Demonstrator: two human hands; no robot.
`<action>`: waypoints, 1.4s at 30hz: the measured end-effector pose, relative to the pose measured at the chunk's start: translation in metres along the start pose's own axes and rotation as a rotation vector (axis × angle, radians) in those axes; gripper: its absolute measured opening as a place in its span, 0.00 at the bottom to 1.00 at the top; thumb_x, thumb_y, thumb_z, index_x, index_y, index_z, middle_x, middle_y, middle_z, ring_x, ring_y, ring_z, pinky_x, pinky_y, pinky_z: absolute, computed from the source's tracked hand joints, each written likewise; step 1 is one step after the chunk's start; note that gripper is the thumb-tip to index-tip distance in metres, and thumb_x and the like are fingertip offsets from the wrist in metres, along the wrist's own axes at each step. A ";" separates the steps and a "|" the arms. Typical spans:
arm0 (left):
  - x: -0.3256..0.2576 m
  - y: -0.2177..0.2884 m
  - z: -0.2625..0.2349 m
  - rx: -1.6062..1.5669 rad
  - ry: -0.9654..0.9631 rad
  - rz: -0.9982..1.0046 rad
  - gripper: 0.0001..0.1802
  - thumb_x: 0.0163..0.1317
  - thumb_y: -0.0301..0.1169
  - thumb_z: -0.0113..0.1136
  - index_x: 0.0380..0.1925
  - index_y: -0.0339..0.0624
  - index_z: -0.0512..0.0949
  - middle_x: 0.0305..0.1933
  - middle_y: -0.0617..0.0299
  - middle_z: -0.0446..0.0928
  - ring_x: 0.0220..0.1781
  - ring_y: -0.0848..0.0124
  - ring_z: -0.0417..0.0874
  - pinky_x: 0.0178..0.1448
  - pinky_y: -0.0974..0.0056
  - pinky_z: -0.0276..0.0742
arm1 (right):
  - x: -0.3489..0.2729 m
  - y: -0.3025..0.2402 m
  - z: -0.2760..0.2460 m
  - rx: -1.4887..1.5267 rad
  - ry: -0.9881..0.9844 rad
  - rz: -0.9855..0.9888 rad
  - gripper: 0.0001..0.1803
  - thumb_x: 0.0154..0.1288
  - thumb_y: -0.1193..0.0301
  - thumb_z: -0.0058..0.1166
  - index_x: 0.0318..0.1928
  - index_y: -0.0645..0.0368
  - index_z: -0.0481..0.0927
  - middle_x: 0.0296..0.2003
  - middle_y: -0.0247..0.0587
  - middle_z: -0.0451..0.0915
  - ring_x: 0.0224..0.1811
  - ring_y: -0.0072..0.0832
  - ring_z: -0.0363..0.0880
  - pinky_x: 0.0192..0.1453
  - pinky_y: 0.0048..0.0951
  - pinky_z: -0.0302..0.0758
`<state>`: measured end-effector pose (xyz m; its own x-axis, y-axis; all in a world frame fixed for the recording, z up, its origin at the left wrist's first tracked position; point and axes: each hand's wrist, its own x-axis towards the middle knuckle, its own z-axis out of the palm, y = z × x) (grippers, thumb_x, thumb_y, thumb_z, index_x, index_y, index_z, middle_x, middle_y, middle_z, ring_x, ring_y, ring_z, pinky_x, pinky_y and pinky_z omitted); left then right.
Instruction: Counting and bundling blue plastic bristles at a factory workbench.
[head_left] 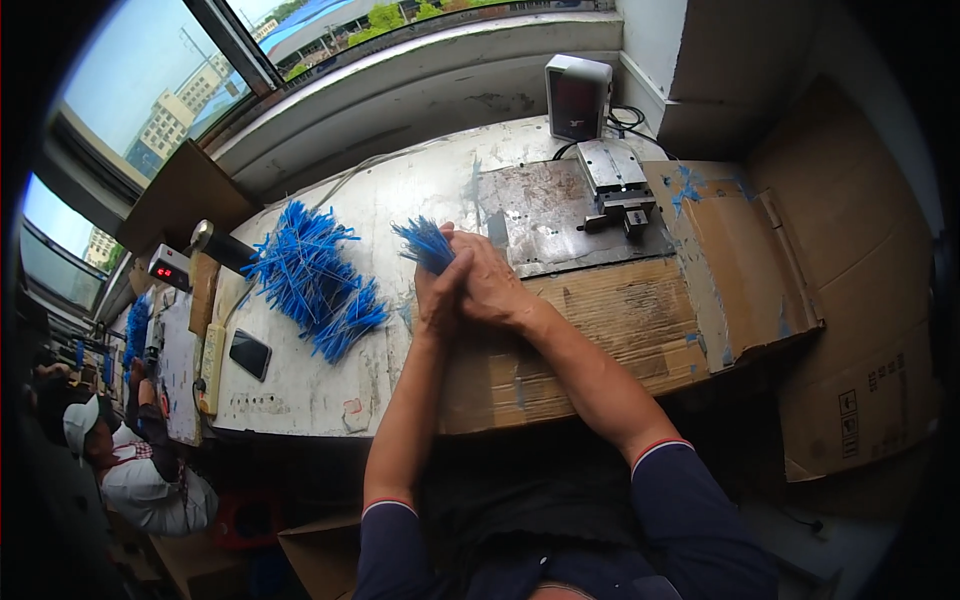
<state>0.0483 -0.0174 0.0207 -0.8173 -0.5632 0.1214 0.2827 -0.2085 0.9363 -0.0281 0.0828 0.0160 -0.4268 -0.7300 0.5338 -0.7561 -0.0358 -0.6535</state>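
Both of my hands meet over the middle of the worn white table (400, 200). My left hand (437, 295) and my right hand (487, 280) are clasped together around a small bundle of thin blue wires (425, 243). The bundle's ends fan out up and to the left from between my fingers. A large loose pile of the same blue wires (312, 275) lies on the table to the left of my hands, apart from them.
A small metal press (617, 185) on a dark steel plate (560, 215) stands at the back right, with a grey box (577, 95) behind it. Flattened cardboard (600, 330) covers the front right. A black phone (249, 353) and a power strip (211, 367) lie left. A person in a white cap (80, 420) sits at the far left.
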 end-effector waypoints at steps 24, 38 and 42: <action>0.016 -0.005 -0.008 0.198 -0.139 -0.010 0.15 0.57 0.22 0.74 0.44 0.39 0.81 0.41 0.64 0.83 0.44 0.76 0.83 0.53 0.68 0.80 | 0.017 -0.017 -0.052 0.735 0.381 0.330 0.09 0.71 0.76 0.61 0.49 0.67 0.84 0.36 0.36 0.86 0.33 0.18 0.81 0.36 0.20 0.80; 0.018 -0.004 -0.011 0.281 -0.168 -0.010 0.13 0.57 0.27 0.75 0.39 0.41 0.81 0.37 0.69 0.81 0.38 0.78 0.81 0.44 0.68 0.79 | 0.036 -0.032 -0.057 0.394 0.244 0.197 0.06 0.66 0.78 0.66 0.42 0.67 0.85 0.31 0.38 0.85 0.29 0.17 0.80 0.32 0.21 0.78; 0.017 -0.003 -0.015 0.255 -0.169 0.018 0.13 0.56 0.28 0.75 0.39 0.41 0.81 0.37 0.69 0.81 0.38 0.78 0.81 0.45 0.68 0.79 | 0.045 -0.030 -0.059 0.363 0.162 0.182 0.06 0.66 0.77 0.65 0.40 0.67 0.84 0.32 0.39 0.86 0.31 0.20 0.82 0.33 0.24 0.79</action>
<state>0.0416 -0.0383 0.0147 -0.8913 -0.4198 0.1715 0.1800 0.0198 0.9835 -0.0534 0.0915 0.0911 -0.6313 -0.6310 0.4510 -0.4500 -0.1756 -0.8756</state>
